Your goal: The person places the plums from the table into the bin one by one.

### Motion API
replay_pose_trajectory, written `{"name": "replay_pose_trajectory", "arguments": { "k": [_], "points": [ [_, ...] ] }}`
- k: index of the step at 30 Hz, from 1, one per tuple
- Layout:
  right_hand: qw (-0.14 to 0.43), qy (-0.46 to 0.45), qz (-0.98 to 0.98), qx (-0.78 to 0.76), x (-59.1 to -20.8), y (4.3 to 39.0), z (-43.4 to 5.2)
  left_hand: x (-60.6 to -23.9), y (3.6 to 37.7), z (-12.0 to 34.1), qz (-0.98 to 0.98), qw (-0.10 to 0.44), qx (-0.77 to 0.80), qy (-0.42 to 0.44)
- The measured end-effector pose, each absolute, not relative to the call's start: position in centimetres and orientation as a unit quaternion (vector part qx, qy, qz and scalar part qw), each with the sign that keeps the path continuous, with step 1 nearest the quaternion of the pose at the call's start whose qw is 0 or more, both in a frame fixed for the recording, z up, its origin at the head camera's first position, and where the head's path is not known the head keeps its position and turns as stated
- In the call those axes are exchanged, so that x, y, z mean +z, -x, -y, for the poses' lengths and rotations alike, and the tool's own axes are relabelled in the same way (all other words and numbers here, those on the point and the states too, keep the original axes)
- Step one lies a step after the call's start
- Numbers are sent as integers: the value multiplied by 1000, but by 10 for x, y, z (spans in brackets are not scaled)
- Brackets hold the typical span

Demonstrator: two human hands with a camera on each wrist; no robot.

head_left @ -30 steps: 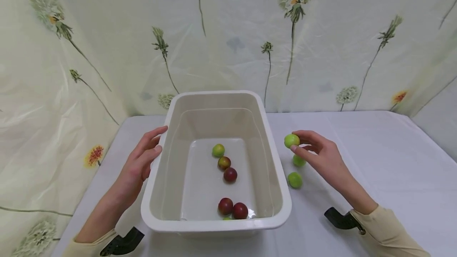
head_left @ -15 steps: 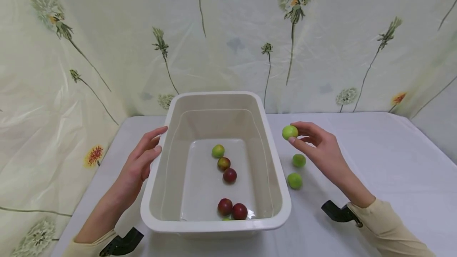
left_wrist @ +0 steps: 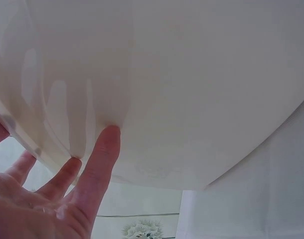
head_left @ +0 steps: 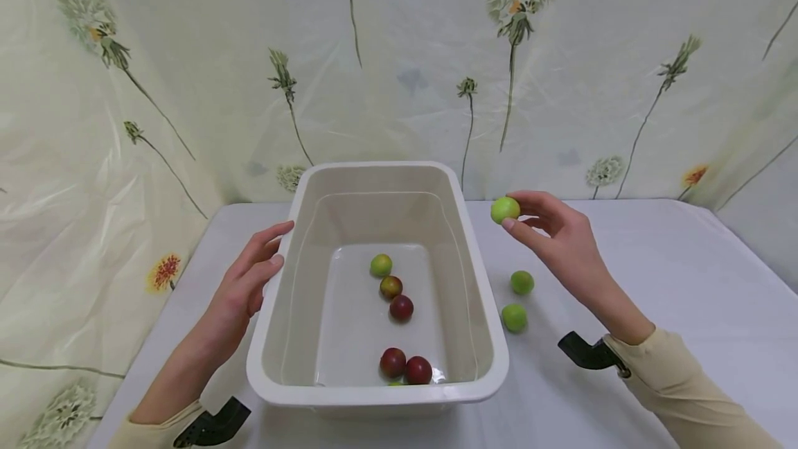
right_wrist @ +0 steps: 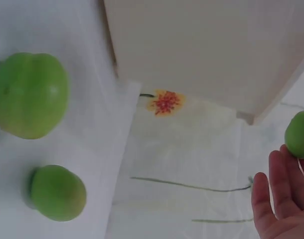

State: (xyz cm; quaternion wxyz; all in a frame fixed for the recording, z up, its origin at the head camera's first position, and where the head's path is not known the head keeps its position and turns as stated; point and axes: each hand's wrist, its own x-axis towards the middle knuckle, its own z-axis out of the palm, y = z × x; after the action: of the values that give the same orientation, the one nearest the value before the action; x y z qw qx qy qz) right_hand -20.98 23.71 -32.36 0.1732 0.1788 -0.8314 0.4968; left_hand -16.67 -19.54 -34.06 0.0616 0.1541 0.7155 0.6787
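Note:
Between thumb and fingertips, my right hand (head_left: 564, 244) pinches a green plum (head_left: 505, 210), raised above the table just right of the basin's far part. My left hand (head_left: 237, 286) rests at the left side of the off-white plastic basin (head_left: 374, 395). In the left wrist view its fairly straight fingers (left_wrist: 99, 167) touch the basin's outer wall under the rim. Inside the basin lie several plums: a yellow-green plum (head_left: 381, 265), a reddish-green plum (head_left: 391, 287) and dark red ones (head_left: 402, 307). Another green one is mostly hidden behind the near rim.
Two green plums, a farther plum (head_left: 521, 282) and a nearer plum (head_left: 514, 317), lie right of the basin on the white-covered table (head_left: 654, 283). A curtain with a dandelion print (head_left: 399, 89) hangs behind and to the left.
My right hand has lifted the green plum up and away, uncovering the farther plum on the table. The left hand and basin keep their places.

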Motion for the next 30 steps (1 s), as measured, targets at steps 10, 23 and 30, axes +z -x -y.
{"name": "replay_pose_trajectory", "arguments": {
  "k": [10,23,30],
  "points": [
    [180,-210,820,502,-287,200,-211,-341,167,196,-720,59,673,-155],
    [186,-264,790,521,-279,214,-182,-341,167,196,-721,57,673,-153],
    [162,-290,814,477,-284,224,-173,-342,167,196,-719,55,676,-155]
  ]
}}
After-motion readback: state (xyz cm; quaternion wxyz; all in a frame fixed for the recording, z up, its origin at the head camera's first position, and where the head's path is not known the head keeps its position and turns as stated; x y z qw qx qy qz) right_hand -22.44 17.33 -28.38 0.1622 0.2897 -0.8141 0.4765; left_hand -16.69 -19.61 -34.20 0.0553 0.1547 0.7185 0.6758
